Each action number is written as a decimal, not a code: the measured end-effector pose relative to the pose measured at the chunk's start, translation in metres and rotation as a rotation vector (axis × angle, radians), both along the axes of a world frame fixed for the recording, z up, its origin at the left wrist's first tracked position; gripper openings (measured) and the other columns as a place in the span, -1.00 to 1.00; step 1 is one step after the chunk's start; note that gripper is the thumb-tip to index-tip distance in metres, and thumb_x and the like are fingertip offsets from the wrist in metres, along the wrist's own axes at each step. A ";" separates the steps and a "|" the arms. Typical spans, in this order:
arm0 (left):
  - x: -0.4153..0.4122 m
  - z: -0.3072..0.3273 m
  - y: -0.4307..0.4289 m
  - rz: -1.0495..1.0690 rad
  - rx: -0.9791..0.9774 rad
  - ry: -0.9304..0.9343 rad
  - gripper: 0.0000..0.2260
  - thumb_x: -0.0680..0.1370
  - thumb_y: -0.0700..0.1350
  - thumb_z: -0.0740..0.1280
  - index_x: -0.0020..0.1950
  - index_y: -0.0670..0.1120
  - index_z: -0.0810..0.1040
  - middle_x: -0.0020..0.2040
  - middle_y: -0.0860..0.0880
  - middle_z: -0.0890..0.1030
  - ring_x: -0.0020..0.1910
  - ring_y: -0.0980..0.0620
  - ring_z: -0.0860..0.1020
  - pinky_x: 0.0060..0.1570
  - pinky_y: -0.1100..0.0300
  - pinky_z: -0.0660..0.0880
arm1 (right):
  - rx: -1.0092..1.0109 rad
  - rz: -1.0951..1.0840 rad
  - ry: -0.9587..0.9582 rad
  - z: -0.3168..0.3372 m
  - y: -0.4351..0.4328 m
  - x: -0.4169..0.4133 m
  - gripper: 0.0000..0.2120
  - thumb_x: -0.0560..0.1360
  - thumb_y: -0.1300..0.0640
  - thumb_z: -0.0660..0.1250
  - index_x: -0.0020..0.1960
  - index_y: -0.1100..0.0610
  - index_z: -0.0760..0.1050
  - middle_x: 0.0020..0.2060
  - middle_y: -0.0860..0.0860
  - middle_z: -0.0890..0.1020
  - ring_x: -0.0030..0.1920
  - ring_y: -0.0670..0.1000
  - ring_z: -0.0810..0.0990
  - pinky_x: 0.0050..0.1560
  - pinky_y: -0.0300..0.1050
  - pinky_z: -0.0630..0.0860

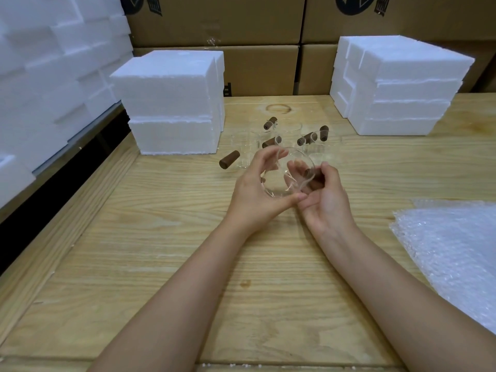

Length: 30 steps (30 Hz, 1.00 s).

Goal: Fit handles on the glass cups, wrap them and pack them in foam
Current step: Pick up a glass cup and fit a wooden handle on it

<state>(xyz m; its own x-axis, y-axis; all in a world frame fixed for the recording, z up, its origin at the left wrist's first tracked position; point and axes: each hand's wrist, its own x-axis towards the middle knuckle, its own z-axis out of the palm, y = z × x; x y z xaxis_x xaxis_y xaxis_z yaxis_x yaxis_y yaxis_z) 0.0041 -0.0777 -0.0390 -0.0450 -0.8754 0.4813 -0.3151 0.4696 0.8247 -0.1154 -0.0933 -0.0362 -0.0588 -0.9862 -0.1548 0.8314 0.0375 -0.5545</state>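
Observation:
A clear glass cup [279, 181] is held tilted above the middle of the wooden table, its mouth turned toward me. My left hand [255, 189] grips the cup's left side, fingers curled over the rim. My right hand [326, 194] holds a brown wooden handle [311, 173] against the cup's right side. Behind the hands stand several more glass cups [245, 154] with brown handles [271, 123], close together on the table. One handle [229, 159] sticks out to the left of the group.
White foam blocks are stacked at back left [171, 103] and back right [397, 87]. More foam [48, 76] is piled along the left side. Bubble wrap sheets [456, 251] lie at the right edge. Cardboard boxes [257, 28] form the back wall.

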 end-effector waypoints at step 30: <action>0.000 -0.007 -0.003 -0.002 -0.083 -0.054 -0.31 0.25 -0.24 0.62 0.29 -0.07 0.40 0.34 0.09 0.49 0.31 0.20 0.46 0.29 0.34 0.35 | -0.029 -0.017 0.030 0.004 -0.001 -0.009 -0.72 0.59 0.17 0.20 -0.30 0.16 0.36 -0.34 0.17 0.67 -0.19 0.06 0.71 -0.18 -0.08 0.64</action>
